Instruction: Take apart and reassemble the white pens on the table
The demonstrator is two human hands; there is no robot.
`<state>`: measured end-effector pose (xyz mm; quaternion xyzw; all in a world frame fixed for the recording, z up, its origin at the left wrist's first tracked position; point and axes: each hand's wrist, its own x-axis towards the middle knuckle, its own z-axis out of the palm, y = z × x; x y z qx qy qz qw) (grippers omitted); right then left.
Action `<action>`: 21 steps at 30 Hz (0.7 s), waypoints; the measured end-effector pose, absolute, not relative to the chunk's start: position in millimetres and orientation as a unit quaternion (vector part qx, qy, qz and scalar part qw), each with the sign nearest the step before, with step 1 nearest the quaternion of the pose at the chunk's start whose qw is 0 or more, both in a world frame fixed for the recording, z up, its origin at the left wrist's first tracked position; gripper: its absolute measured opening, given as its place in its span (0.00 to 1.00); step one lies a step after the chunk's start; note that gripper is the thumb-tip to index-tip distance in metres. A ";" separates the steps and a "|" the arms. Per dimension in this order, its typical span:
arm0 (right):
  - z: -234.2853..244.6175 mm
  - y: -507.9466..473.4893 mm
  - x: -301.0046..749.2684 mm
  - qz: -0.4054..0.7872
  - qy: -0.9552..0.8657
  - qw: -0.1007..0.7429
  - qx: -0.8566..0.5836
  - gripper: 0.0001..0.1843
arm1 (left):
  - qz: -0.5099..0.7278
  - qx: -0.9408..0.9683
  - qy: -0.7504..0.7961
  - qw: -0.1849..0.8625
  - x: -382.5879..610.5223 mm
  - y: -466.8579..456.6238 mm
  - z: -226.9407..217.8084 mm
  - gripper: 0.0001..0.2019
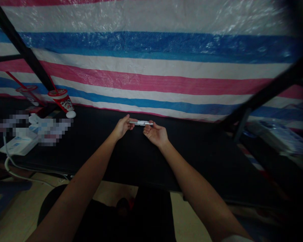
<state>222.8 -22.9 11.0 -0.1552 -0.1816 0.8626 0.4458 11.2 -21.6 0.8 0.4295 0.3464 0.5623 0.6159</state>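
A slim white and silver pen (141, 123) lies level between my two hands, just above the black tabletop. My left hand (123, 127) pinches its left end between thumb and fingers. At the other end, my right hand (156, 133) has thumb and fingertips closed on the pen, with the palm turned partly up and the other fingers curled. Fine details of the pen are too small and dim to make out.
The black table (204, 158) meets a striped plastic sheet (151, 84) behind it. On the left stand a red cup with a straw (63, 101), a white round object (71, 114), a tissue pack (21, 143) and a white cable (11, 168). Dark metal posts (30, 60) rise at both sides.
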 end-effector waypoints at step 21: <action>12.2 -19.3 226.1 0.835 -0.232 0.463 -0.184 0.09 | 0.549 0.423 0.372 0.617 9.6 -22.0 6.5 0.39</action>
